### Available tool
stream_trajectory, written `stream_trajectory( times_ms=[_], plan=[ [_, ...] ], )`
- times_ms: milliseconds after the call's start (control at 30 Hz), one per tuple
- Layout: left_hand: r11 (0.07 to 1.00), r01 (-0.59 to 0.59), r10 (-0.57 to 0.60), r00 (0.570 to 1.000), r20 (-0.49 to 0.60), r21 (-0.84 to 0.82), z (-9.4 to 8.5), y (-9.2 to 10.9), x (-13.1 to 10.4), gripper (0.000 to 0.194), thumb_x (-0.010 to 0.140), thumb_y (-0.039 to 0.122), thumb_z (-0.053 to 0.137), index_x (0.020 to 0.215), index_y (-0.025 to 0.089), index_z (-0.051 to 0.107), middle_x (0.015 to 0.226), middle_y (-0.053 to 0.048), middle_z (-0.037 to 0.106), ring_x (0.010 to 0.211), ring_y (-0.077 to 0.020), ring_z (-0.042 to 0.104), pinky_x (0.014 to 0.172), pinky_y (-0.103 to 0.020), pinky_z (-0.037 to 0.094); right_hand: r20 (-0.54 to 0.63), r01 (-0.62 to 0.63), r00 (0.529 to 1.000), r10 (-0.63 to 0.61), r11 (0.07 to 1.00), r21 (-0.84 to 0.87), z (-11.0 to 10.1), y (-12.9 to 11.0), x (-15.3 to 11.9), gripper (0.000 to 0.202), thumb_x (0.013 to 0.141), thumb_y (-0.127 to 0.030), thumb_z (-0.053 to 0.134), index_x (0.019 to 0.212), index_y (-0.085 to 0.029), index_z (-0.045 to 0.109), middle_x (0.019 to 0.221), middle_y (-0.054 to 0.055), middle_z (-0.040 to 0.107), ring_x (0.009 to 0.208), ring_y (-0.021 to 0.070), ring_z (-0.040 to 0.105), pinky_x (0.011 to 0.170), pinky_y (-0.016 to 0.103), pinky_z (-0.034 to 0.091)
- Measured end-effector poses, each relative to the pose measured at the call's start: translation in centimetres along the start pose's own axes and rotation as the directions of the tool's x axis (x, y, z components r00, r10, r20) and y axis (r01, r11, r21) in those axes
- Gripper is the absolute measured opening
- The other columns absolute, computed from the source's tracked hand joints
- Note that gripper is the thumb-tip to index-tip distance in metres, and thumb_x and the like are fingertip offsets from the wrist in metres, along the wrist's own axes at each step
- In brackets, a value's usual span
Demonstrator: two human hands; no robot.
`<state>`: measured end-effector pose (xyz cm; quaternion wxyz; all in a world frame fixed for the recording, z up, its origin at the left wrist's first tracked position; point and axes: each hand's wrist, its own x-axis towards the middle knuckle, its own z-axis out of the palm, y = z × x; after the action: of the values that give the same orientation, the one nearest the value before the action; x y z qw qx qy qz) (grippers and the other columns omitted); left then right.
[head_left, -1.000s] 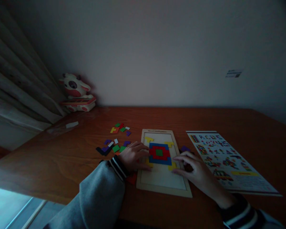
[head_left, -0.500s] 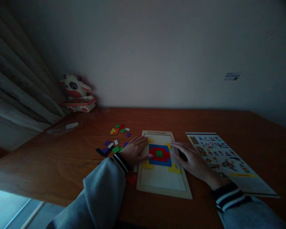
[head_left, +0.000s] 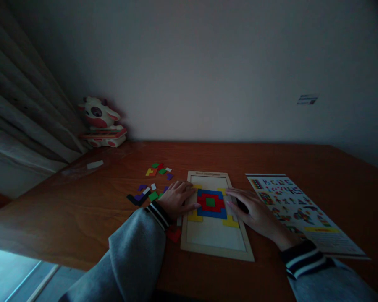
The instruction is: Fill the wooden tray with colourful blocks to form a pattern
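Observation:
A shallow framed board (head_left: 219, 255) lies on the table. In its middle a green piece (head_left: 210, 202) is ringed by red pieces, with blue pieces (head_left: 211, 214) around them and yellow pieces (head_left: 231, 222) at the corners. My left hand (head_left: 178, 199) rests over the board's left edge, fingers apart, fingertips by the upper left yellow piece. Over the right edge lies my right hand (head_left: 250, 209), thumb and fingers spread, fingertips near the upper right yellow piece. Neither hand holds anything visible.
Loose coloured pieces (head_left: 153, 196) are scattered left of the board, with red ones (head_left: 174, 235) beside my left cuff. A printed pattern sheet (head_left: 302, 214) lies to the right. A cow toy (head_left: 102, 121) stands at the back left, near a curtain (head_left: 25, 100).
The fingers of my left hand have drawn back slightly, showing more of the upper left yellow piece. My right hand has barely moved.

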<state>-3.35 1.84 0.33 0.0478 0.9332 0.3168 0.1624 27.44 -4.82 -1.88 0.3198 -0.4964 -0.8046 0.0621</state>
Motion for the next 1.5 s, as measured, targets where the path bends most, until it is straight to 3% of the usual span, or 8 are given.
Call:
stream_trajectory(
  times_ms=[467,700,800,967,1200,1333,1500],
  plan=[
    [1.000,0.000,0.000,0.999,0.035,-0.015,-0.5,0.2,-0.1,0.059,0.094,0.063,0.044,0.129,0.018,0.060,0.135,-0.014,0.056,0.120,-0.0302,0.053,0.103,-0.050,0.044,0.019,0.005,1.000,-0.005,1.000,0.019,0.0,0.1,0.1,0.030,0.094,-0.037,0.054,0.121,-0.029,0.066,0.127,0.005,0.067,0.118,0.0247,0.062,0.103,0.048,0.050],
    [0.994,-0.098,0.097,0.995,-0.020,-0.055,-1.2,0.0,-0.8,0.090,0.067,0.078,0.067,0.133,0.018,0.056,0.133,-0.016,0.057,0.117,-0.0338,0.054,0.102,-0.053,0.043,0.045,-0.023,0.999,0.021,0.999,0.042,-0.6,-0.4,-0.5,0.038,0.091,-0.044,0.061,0.125,-0.027,0.061,0.132,0.008,0.063,0.122,0.0261,0.059,0.104,0.048,0.049],
    [0.992,-0.105,0.103,0.994,-0.039,-0.063,-1.4,-0.2,-1.2,0.092,0.063,0.077,0.070,0.133,0.019,0.057,0.132,-0.016,0.057,0.116,-0.0344,0.054,0.100,-0.054,0.043,0.095,-0.012,0.996,0.004,0.997,0.079,-1.3,-0.9,-1.0,0.041,0.085,-0.048,0.067,0.121,-0.029,0.064,0.133,0.007,0.062,0.123,0.0266,0.058,0.106,0.047,0.048],
    [0.992,-0.099,0.095,0.994,-0.043,-0.083,-1.4,-0.2,-1.3,0.087,0.063,0.075,0.073,0.129,0.020,0.059,0.131,-0.015,0.058,0.117,-0.0340,0.054,0.100,-0.054,0.043,0.152,-0.026,0.988,0.011,0.995,0.096,-2.1,-1.5,-1.7,0.038,0.076,-0.053,0.075,0.103,-0.028,0.071,0.133,0.008,0.061,0.123,0.0299,0.057,0.104,0.050,0.048],
    [0.985,-0.121,0.114,0.992,-0.063,-0.121,-1.4,0.0,-1.3,0.081,0.065,0.069,0.076,0.126,0.017,0.063,0.128,-0.016,0.060,0.114,-0.0329,0.056,0.099,-0.051,0.046,0.210,-0.038,0.977,0.018,0.995,0.092,-2.1,-1.9,-1.7,0.031,0.075,-0.054,0.075,0.092,-0.028,0.071,0.133,0.006,0.060,0.123,0.0303,0.056,0.104,0.051,0.048],
    [0.975,-0.159,0.148,0.986,-0.075,-0.154,-1.7,0.3,-1.2,0.065,0.071,0.061,0.076,0.120,0.019,0.067,0.126,-0.015,0.061,0.111,-0.0306,0.057,0.096,-0.049,0.048,0.210,-0.029,0.978,0.008,0.995,0.096,-2.0,-1.9,-1.8,0.029,0.078,-0.052,0.073,0.095,-0.028,0.070,0.134,0.007,0.059,0.125,0.0292,0.055,0.105,0.050,0.046],
    [0.951,-0.235,0.221,0.971,-0.093,-0.200,-1.8,0.5,-1.2,0.043,0.074,0.055,0.076,0.100,0.020,0.074,0.120,-0.013,0.065,0.108,-0.0281,0.059,0.095,-0.046,0.048,0.192,-0.032,0.981,0.012,0.995,0.097,-2.0,-1.9,-1.7,0.024,0.081,-0.049,0.071,0.094,-0.029,0.071,0.133,0.006,0.061,0.124,0.0290,0.056,0.105,0.050,0.047]
  ],
)
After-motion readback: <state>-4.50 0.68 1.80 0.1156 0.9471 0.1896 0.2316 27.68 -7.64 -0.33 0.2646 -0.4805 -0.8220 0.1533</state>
